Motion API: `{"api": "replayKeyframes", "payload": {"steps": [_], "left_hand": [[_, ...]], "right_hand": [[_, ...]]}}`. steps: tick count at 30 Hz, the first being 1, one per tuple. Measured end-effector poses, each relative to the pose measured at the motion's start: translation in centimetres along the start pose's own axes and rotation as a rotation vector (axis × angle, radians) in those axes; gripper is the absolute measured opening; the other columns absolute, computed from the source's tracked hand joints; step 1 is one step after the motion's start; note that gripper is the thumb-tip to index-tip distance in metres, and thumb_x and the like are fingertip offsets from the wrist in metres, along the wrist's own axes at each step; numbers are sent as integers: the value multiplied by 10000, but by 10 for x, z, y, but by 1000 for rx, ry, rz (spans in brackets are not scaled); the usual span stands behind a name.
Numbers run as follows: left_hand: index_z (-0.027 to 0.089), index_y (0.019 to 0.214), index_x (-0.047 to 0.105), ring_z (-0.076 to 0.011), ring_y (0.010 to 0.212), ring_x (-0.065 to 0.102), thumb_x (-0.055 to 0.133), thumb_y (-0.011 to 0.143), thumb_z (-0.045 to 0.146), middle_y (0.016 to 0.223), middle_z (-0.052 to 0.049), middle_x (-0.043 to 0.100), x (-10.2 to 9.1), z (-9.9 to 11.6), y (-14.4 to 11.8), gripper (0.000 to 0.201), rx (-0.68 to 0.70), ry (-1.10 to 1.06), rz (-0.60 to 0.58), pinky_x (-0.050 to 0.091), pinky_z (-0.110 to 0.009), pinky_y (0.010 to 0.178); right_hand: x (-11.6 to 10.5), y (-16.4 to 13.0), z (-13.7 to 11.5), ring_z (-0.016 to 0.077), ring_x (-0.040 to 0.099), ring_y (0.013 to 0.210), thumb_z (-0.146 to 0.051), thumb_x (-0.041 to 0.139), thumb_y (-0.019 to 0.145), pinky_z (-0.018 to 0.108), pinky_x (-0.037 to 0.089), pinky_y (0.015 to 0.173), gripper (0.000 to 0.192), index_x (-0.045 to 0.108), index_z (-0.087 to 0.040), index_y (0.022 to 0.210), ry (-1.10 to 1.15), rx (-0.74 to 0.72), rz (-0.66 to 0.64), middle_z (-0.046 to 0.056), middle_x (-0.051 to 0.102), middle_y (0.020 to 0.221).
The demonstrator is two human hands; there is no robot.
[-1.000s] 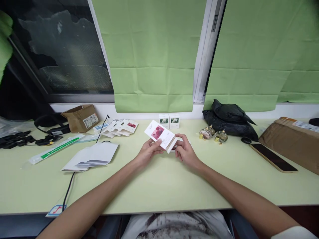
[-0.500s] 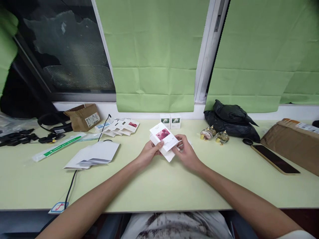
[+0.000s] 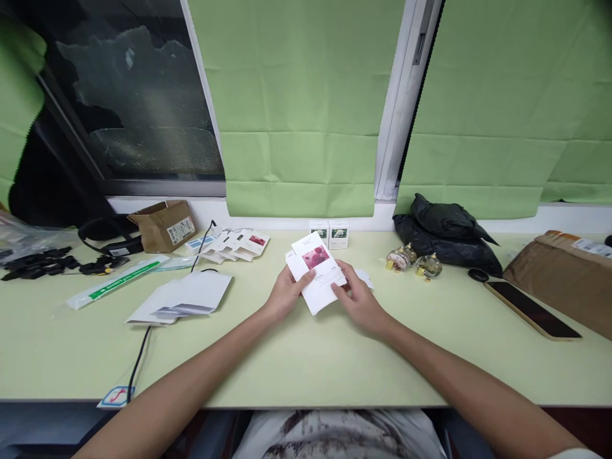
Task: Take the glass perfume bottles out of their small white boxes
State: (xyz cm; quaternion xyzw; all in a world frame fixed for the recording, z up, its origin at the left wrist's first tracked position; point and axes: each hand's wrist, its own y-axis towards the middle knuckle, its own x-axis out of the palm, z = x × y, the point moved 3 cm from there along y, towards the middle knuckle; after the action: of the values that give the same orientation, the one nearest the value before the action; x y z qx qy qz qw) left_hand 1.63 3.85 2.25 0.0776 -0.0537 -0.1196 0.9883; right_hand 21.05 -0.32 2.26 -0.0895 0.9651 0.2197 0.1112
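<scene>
Between my two hands is a white cardboard box [image 3: 321, 290] printed with a pink-red flower picture, looking flattened, held tilted above the table. My left hand [image 3: 283, 294] grips its left side, thumb on the printed face and fingers behind. On the right side, my right hand [image 3: 359, 302] pinches it the same way, its thumb near the lower right edge. A white flap shows just past the right fingers. Behind the hands stand two small white boxes [image 3: 339, 234] with green and white flower pictures.
To the left lie folded white cardboard sheets [image 3: 184, 294], several flat printed cartons [image 3: 234, 245], a green-striped sleeve [image 3: 119, 280] and an open brown box [image 3: 167, 228]. At right are two ornate glass bottles [image 3: 400, 258], a black plastic bag [image 3: 444, 239], a phone [image 3: 530, 309] and a brown parcel [image 3: 564, 274].
The box has turned so more of its printed face shows and its panels lie flatter together. My right fingers have slid behind it, with the thumb now on the front.
</scene>
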Motion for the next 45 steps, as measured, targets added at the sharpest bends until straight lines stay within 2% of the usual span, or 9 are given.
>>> {"api": "replayKeyframes", "payload": {"steps": [6,15,19,22,29,33,36,40,45], "left_hand": [[197,1328,628,-348,1169,700,745,872,602,1331,-141,724,-1,2,0,621,56,80,-1,583,-424,908],[164,1296,675,-330,1043,744,708,900,622,1269,-158,754,-2,-1,-1,606,-21,75,-91,587,-381,790],[181,1356,653,-338,1078,736,688,921,612,1275,-156,749,2,5,-5,613,-52,88,-230,586,-376,800],[185,1342,666,-323,1078,731,687,925,604,1267,-151,748,2,5,-6,592,-90,80,-328,581,-378,837],[176,1193,668,-187,737,669,642,935,652,919,-70,734,-3,-3,-4,542,-132,76,-293,526,-283,639],[168,1136,668,-182,718,654,633,939,653,888,-70,712,-2,-5,-6,525,-185,102,-373,504,-268,604],[162,1090,663,-158,656,618,618,940,667,845,-60,691,-1,-6,-6,529,-147,97,-328,464,-245,544],[152,1039,658,-135,602,572,632,933,662,794,-37,661,-1,-7,-4,522,-85,131,-270,434,-231,502],[167,1129,650,-124,537,537,604,944,671,733,-14,643,-5,1,-3,539,17,158,-150,424,-226,457]], "right_hand": [[0,6,15,211,647,925,-381,601,972,312,526,734,409,524,-296,1364,269,59,-43,43,696,1111],[-3,11,22,155,591,668,-552,679,935,282,499,621,343,573,-240,1029,324,75,-4,-14,669,781],[-8,10,20,133,515,526,-570,691,913,248,435,478,370,515,-247,883,327,110,37,-57,579,619],[-11,10,17,113,454,466,-607,666,920,228,360,420,377,544,-250,934,300,139,2,-67,555,590],[-15,14,17,88,373,438,-625,704,881,212,249,390,406,587,-251,988,344,208,34,-67,551,605],[-15,16,18,131,531,566,-621,686,894,246,417,485,407,640,-234,1014,380,163,78,-8,651,768],[-15,17,20,134,540,582,-610,695,895,254,430,500,418,670,-221,1043,390,164,34,2,649,780],[-19,16,21,89,373,451,-628,665,916,239,260,399,443,693,-205,1042,299,166,10,-43,537,618],[-16,14,23,96,421,469,-615,692,908,239,305,428,508,683,-187,1180,237,173,-164,-26,596,634]]}}
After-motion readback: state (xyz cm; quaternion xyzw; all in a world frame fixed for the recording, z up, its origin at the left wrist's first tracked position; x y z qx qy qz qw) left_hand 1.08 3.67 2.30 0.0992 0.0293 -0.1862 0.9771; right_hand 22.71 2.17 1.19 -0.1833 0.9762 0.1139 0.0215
